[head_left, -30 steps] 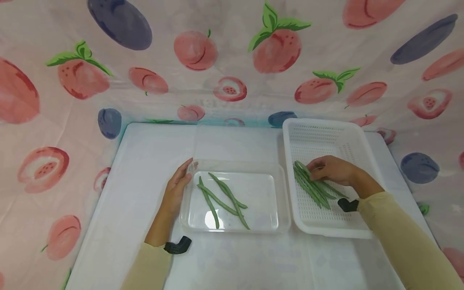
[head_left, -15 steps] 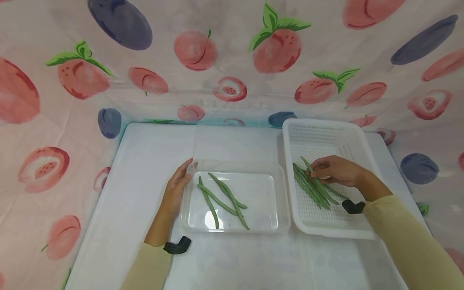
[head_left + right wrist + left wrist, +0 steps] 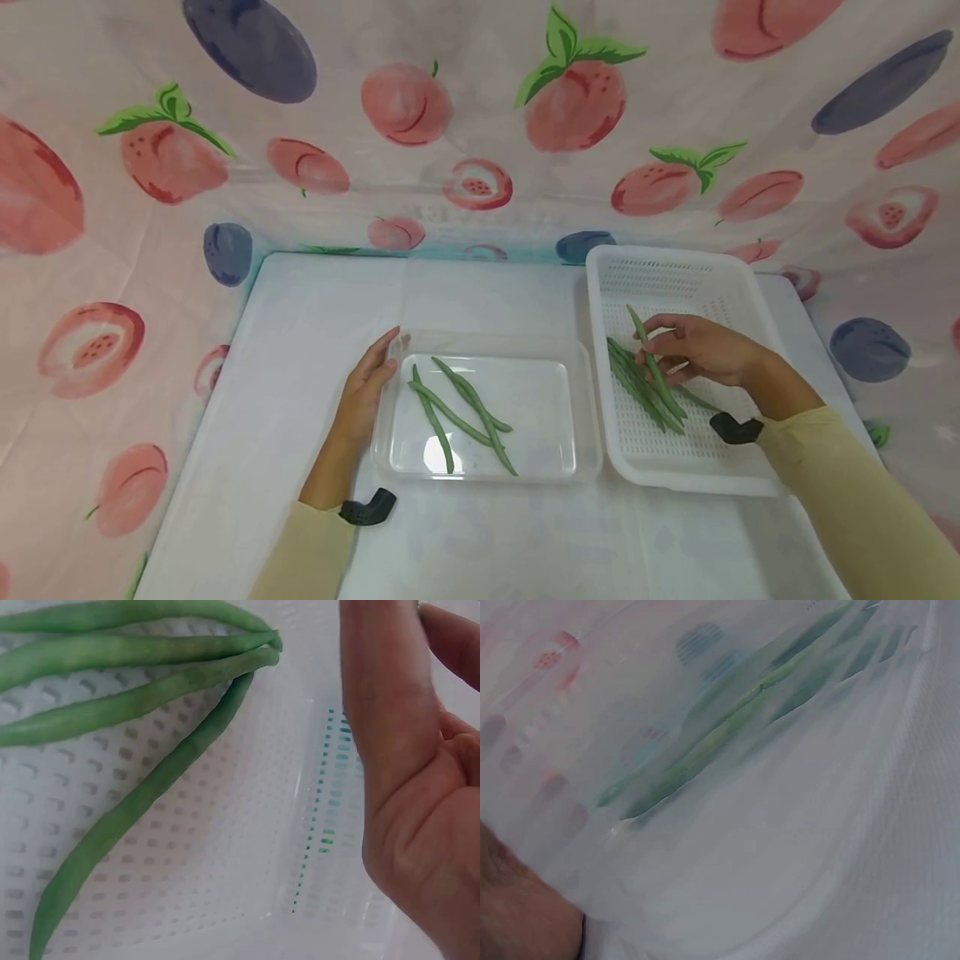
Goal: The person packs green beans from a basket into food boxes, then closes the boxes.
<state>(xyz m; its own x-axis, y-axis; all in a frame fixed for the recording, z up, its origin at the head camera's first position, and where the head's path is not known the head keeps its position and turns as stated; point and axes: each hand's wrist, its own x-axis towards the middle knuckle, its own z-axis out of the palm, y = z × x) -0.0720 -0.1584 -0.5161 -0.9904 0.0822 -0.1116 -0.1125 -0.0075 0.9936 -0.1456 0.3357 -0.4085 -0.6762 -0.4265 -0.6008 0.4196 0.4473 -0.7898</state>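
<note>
My right hand (image 3: 697, 350) pinches a green bean (image 3: 657, 377) between thumb and fingers, over the white perforated basket (image 3: 618, 462). The bean stands at a slant, its upper tip above the fingers. Beside it on the basket floor lies a bunch of green beans (image 3: 637, 387), seen close up as several beans (image 3: 135, 705) in the right wrist view. That view shows part of the hand (image 3: 405, 787), not the held bean. My left hand (image 3: 362, 396) rests against the left side of a clear plastic container (image 3: 547, 417), fingertips at its rim. Several green beans (image 3: 468, 400) lie crossed inside.
Container and basket stand side by side on a white table (image 3: 480, 542). A fruit-patterned sheet (image 3: 480, 108) rises behind the table and at both sides. Through the container wall, blurred beans (image 3: 727, 727) show in the left wrist view.
My right hand has picked one green bean from the bunch and raised it slightly, moving a little right. My left hand and the container have stayed in place.
</note>
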